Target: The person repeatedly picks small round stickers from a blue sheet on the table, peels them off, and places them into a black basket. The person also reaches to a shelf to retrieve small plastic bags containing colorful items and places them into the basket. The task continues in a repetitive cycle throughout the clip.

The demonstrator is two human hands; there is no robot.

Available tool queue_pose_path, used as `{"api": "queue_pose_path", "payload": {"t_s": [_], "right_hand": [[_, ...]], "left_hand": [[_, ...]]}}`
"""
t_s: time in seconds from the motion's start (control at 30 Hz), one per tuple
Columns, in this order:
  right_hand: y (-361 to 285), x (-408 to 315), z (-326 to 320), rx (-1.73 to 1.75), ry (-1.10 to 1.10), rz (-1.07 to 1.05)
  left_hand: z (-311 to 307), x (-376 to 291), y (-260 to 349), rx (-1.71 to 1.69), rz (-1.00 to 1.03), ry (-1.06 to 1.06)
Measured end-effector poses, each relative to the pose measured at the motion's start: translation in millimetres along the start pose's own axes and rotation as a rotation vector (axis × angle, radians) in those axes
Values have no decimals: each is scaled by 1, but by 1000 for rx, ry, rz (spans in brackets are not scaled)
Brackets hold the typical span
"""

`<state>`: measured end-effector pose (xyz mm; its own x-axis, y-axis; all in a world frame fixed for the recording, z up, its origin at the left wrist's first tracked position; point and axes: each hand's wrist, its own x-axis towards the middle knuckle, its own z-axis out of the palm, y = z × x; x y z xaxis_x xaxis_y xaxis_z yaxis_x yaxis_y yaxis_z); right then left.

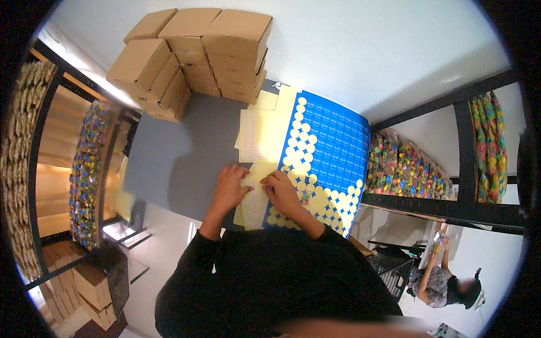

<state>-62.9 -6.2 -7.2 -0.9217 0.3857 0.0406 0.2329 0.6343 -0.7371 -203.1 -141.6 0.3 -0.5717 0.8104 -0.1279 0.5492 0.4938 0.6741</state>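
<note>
My left hand (229,188) rests at the left edge of a pale yellow sheet (253,203), thumb and forefinger apart and nothing seen between them. Over the same sheet, my right hand (282,192) has its fingertips drawn together; whether they pinch something is too small to tell. To the right lies a large blue sheet of round stickers (338,135) bearing repeated print. Along its left and lower parts, pale yellow circles show in place of blue. A label sheet (253,139) with rows of small print lies just beyond my hands, on other yellow backing paper (285,114).
Stacked cardboard boxes (232,55) stand at the table's (207,122) back, against the wall. Black-framed shelves with bagged colourful goods (405,167) flank the right, and more packed bags (88,177) the left. Another person (439,283) works at lower right, near a black plastic crate (393,274).
</note>
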Motion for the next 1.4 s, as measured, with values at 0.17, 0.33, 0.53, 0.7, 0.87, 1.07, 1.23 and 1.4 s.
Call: {"api": "queue_pose_path", "payload": {"t_s": [0.17,0.33,0.53,0.7,0.87,1.07,1.23,1.4], "right_hand": [[-1,-3,2,-4,41,-37],[0,-7,3,40,76,-40],[-1,-10,5,66,109,-24],[-5,-12,4,102,109,38],[-3,-13,6,159,93,120],[-1,-13,12,179,147,123],[-1,-14,10,210,96,133],[2,-12,6,352,-16,203]], "left_hand": [[2,2,1,-8,-12,-58],[5,0,-3,-205,-39,-60],[3,0,-2,-504,-166,-148],[4,-2,3,-666,-255,-170],[6,-3,6,-729,-280,-169],[12,-9,8,-586,-172,-123],[18,-9,9,-396,-123,-65],[16,-12,6,-315,-111,-13]]}}
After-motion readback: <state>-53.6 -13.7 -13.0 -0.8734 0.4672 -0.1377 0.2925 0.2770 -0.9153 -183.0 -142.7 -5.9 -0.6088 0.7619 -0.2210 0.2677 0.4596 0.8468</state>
